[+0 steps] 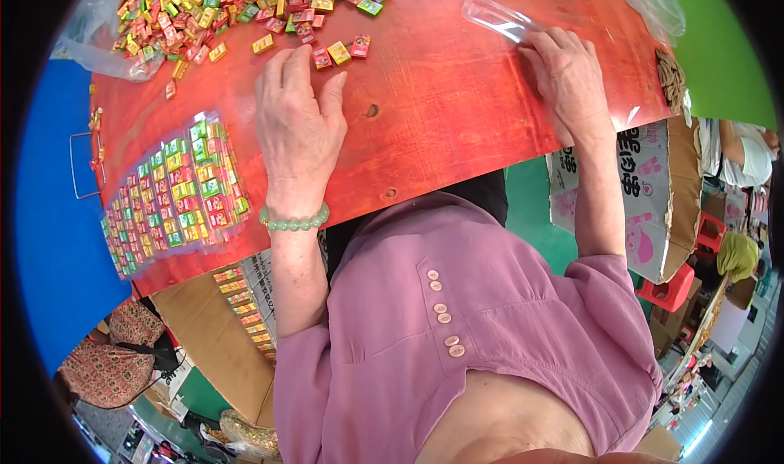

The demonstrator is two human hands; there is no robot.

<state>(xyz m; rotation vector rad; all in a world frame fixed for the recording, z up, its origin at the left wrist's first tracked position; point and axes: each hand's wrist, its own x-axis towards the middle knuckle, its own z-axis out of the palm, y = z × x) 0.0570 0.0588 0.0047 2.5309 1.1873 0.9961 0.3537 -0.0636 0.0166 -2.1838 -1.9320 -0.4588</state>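
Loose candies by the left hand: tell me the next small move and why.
Probably the left hand should pick up one of the loose candies just beyond its fingertips. It lies flat and empty on the red table, while the right hand already touches the clear plastic sleeve.

My left hand (296,129) lies flat on the table (457,113), near its front edge. Just beyond my fingertips sit three small boxes (339,53), and behind them, at the far left of the table, spreads a heap of boxes (237,6). Left of my left hand, rows of packed boxes (175,194) lie along the table's front edge. My right hand (567,76) rests on the table well to the right, its fingers touching an empty plastic sleeve (500,19) lying just beyond it. A cardboard box (653,203) stands below the table's right end.
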